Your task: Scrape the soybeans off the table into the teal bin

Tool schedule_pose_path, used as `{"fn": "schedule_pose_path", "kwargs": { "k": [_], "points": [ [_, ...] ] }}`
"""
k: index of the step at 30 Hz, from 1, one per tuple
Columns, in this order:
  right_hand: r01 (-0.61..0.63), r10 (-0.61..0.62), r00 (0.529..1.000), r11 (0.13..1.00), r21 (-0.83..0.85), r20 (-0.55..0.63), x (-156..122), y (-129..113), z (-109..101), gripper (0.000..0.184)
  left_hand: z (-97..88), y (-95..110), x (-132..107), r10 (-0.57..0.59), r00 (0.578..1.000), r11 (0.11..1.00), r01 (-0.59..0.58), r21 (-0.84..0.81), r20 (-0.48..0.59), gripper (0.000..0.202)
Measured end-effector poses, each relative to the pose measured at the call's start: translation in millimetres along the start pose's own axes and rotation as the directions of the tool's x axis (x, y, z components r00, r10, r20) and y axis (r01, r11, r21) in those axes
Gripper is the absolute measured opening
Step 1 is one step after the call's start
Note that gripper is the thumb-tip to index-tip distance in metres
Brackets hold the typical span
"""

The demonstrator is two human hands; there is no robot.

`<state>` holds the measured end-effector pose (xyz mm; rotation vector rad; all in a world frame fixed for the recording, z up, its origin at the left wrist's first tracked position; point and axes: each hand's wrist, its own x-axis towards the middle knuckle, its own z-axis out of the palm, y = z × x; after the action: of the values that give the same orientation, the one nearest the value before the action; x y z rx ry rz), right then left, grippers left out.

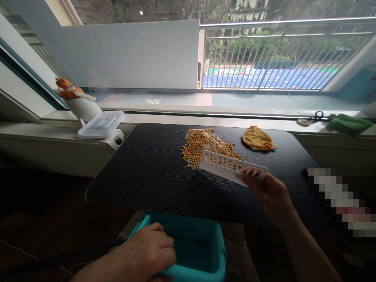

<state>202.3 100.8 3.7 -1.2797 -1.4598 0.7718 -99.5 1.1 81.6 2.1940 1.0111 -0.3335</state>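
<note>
Far left: pale radiator (53, 152), with a clear lidded box (104, 124) lying on its top near the valve end. Just behind the box, by the window, a white container (84, 109) with an orange figure (70, 89) on it, leaning.

Left hand (149, 246): below table level, back of hand up, fingers bent over the near-left part of a teal bin (219, 243). Can't tell if it actually grips the rim. Bin sits at the table's near edge, lower than the top; its inside is dark, contents unclear.

Dark table (132, 168) runs across the middle, rounded corners. Mid-table, toward the window: loose pile of golden beads (195, 147) mixed with white grains, a few strays around it.

White slotted board (227, 172) at the pile's near side, tilted, left end by the beads; gold shows through the slots. Can't tell if its lower edge touches the table.

Right hand (272, 192): closed on the board's right end.

Behind that hand, well apart from it: yellow cloth (257, 138), crumpled, on something white and flat. Right, on the sill: dark-handled scissors (317, 116), green bundle (349, 124) beside them. Far right edge: pixelated patch, unreadable.
</note>
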Motion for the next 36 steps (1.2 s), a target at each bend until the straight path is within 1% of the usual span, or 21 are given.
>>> {"fn": "schedule_pose_path", "kwargs": {
  "k": [2,6,9,12,16,19,20,21,22,23,24,25,27,28,29,30,33,36],
  "points": [
    [-0.014,0.014,0.999,1.0,0.007,0.029,-2.2,-3.0,-1.2,0.012,-0.4,0.2,0.6,-0.003,1.0,1.0,0.003,0.003,0.007,0.025],
    [-0.026,0.026,1.0,1.0,-0.004,-0.006,-7.5,-11.8,-7.0,0.014,0.0,0.5,0.1,-0.002,1.0,1.0,0.002,-0.009,0.005,0.027],
    [-0.035,0.035,0.999,0.999,-0.002,0.017,-10.8,-11.7,-7.0,0.015,2.2,-0.5,-1.2,0.004,1.0,0.999,-0.004,-0.033,-0.009,0.027],
    [-0.058,0.054,0.994,0.998,0.04,0.095,-16.2,-7.3,1.2,0.015,5.4,-2.8,-2.2,0.014,0.999,0.998,-0.016,-0.053,-0.041,0.027],
    [-0.04,0.019,0.975,0.995,0.092,0.221,-28.9,-7.8,13.3,0.013,9.4,-5.3,-4.0,0.021,0.997,0.997,-0.027,-0.072,-0.074,0.024],
    [-0.047,0.007,0.935,0.993,0.105,0.356,-38.9,-15.8,8.1,0.013,10.9,-5.8,-5.8,0.015,0.996,0.997,-0.021,-0.074,-0.083,0.022],
    [-0.054,0.009,0.921,0.993,0.106,0.39,-41.3,-18.8,3.5,0.013,11.1,-5.9,-6.2,0.015,0.996,0.997,-0.021,-0.071,-0.084,0.022],
    [-0.058,0.01,0.919,0.992,0.11,0.395,-43.0,-21.3,-1.8,0.013,11.2,-6.0,-6.5,0.018,0.996,0.997,-0.024,-0.067,-0.085,0.021],
    [-0.063,0.016,0.931,0.991,0.117,0.363,-44.0,-23.2,-7.3,0.013,11.2,-6.1,-6.6,0.026,0.996,0.998,-0.031,-0.063,-0.089,0.021],
    [-0.073,0.034,0.954,0.99,0.12,0.297,-44.6,-24.3,-12.4,0.013,11.1,-6.3,-6.5,0.034,0.995,0.997,-0.039,-0.059,-0.092,0.021],
    [-0.089,0.064,0.977,0.989,0.117,0.203,-45.1,-24.7,-16.6,0.012,11.0,-6.3,-6.2,0.04,0.994,0.997,-0.046,-0.055,-0.097,0.021],
    [-0.114,0.104,0.99,0.988,0.104,0.101,-45.8,-24.3,-19.9,0.012,10.8,-6.4,-5.8,0.046,0.994,0.997,-0.052,-0.054,-0.101,0.021],
    [-0.18,0.184,0.981,0.982,0.064,-0.066,-49.2,-21.8,-23.9,0.013,10.4,-6.1,-4.8,0.051,0.994,0.997,-0.057,-0.054,-0.101,0.021],
    [-0.212,0.217,0.97,0.976,0.05,-0.112,-52.4,-20.0,-25.1,0.014,10.2,-5.8,-4.2,0.051,0.994,0.997,-0.056,-0.054,-0.098,0.021],
    [-0.238,0.242,0.962,0.97,0.049,-0.124,-56.6,-18.2,-26.3,0.015,10.0,-5.4,-3.6,0.052,0.994,0.997,-0.057,-0.055,-0.097,0.021],
    [-0.26,0.265,0.958,0.964,0.059,-0.11,-61.6,-16.4,-27.7,0.017,9.9,-4.9,-2.8,0.054,0.994,0.997,-0.059,-0.056,-0.098,0.022],
    [-0.314,0.316,0.949,0.944,0.104,-0.005,-76.9,-12.4,-35.0,0.021,8.8,-2.4,0.3,0.062,0.992,0.997,-0.067,-0.05,-0.106,0.021],
    [-0.332,0.329,0.943,0.938,0.099,0.039,-82.6,-11.8,-46.1,0.021,6.8,2.1,3.6,0.084,0.99,0.996,-0.087,-0.023,-0.109,0.022]
  ]
}}
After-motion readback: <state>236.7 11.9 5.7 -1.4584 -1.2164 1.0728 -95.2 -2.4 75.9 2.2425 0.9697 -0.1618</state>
